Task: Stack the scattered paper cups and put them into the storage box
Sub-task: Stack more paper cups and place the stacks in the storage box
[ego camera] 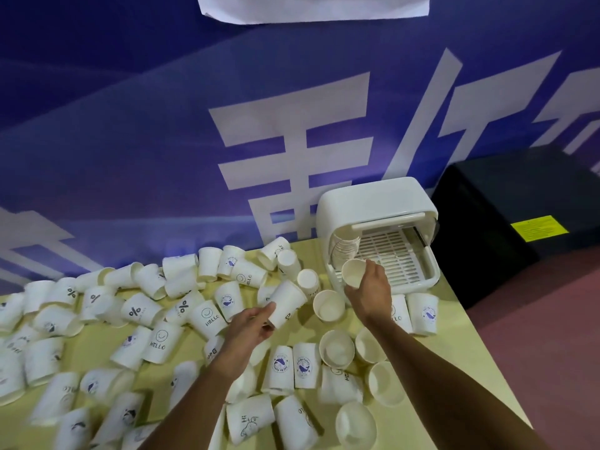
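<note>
Right now the left hand (250, 326) holds a white paper cup with a small black print (287, 303). The thumb and fingers pinch the low end of it, and the cup tilts up above the pile. The right hand (371, 287) grips a plain white paper cup (354, 272) with its fingers curled round the side. The open mouth of that cup faces back this way. It sits just in front of the white plastic storage box (373, 203), at the low front edge.

The storage box stands at the far right part of the pale yellow table (461, 336), close to the wall. Its round lid is lifted up, so the inside shows. A stack of white paper cups (345, 246) lies on its side in the left part of the box. Beside the stack, a white slatted tray (393, 254) covers the floor of the box.

Lots of scattered white paper cups (162, 339) lie all over the table. Most are tipped on their sides and touch each other. Some say HELLO with a smiley face, some have a percent sign, and some have a little blue whale. A few stand upright with open mouths between the two arms and near the right arm.

Behind the table is a blue wall (130, 141) with big white signs on it. A white sheet (311, 8) hangs at the top. A black box (506, 196) with a yellow label (539, 228) stands to the right of the table.
</note>
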Tool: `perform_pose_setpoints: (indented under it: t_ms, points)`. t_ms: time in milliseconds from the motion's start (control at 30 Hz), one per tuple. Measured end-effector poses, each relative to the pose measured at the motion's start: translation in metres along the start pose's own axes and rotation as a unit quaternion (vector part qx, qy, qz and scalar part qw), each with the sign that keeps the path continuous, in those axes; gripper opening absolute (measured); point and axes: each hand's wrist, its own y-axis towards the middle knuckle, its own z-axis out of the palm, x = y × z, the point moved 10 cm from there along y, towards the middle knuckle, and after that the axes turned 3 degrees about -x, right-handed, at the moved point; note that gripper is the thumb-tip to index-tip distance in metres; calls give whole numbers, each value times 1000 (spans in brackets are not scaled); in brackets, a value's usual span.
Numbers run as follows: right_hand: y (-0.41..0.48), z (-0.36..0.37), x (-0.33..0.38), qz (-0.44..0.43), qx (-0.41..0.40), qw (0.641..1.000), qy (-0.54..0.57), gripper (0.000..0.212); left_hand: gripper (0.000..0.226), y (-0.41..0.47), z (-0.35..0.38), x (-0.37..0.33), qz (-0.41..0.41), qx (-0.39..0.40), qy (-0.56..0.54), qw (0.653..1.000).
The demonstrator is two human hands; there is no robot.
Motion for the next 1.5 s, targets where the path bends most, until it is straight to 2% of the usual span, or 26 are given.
perform_pose_setpoints:
  t_ms: [267, 433, 567, 667, 767, 867, 967, 1100, 1133, 1267, 1500]
  points:
    - [5, 12, -7, 3, 30, 999, -20, 76, 31, -5, 6, -4, -5, 50, -9, 999]
    - [-4, 0, -9, 18, 22, 1000, -4, 69, 33, -10, 11, -7, -10, 66, -5, 998]
    - [-23, -15, 7, -20, -3, 998, 65, 51, 35, -13, 18, -15, -8, 74, -2, 997]
    - [-41, -12, 25, -29, 36, 991, 128, 53, 36, -17, 31, -24, -1, 91, 9, 996]
    - [-57, 0, 48, -13, 115, 973, 202, 60, 40, -20, 45, -32, 10, 104, 12, 994]
    - [-65, 6, 65, -7, 146, 959, 244, 35, 38, -25, 59, -36, 17, 131, 23, 991]
    - [-65, 5, 72, -7, 138, 954, 267, 38, 37, -28, 65, -37, 22, 143, 35, 989]
    - [-58, -4, 64, 3, 113, 953, 283, 73, 44, -24, 58, -33, 22, 128, 70, 989]
    - [-55, -11, 58, 9, 90, 955, 284, 74, 43, -23, 54, -30, 18, 119, 74, 990]
    - [-40, -40, 39, 12, 6, 966, 260, 58, 34, -18, 35, -20, 6, 85, 77, 993]
    - [-13, -36, 19, 27, -39, 985, 168, 63, 30, -16, 15, -8, -1, 63, 95, 994]
